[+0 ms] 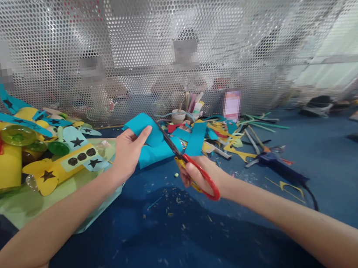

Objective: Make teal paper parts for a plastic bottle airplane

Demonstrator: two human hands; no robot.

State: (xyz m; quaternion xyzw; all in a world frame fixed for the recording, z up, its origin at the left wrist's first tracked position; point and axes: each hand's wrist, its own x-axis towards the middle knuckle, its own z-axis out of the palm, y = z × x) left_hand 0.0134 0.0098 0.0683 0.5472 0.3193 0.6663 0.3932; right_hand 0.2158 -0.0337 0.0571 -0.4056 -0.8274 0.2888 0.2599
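Bare forearms (61,217): lower corners of frame.
Right hand (203,170): fingers curled through red-and-yellow-handled black-bladed scissors (179,153), long axis toward upper left.
Left hand (127,152): nearer, pinching curled bright-blue paper sheet (140,121), frame centre.

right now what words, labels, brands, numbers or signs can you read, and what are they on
No readable words, labels, brands or numbers.
Pink panel: pixelated, unreadable.
Blue corded tool: too blurred to read any lettering.
Scissors and blue sheet: no lettering visible.
Yellow paper model: black stars on it, no words visible.
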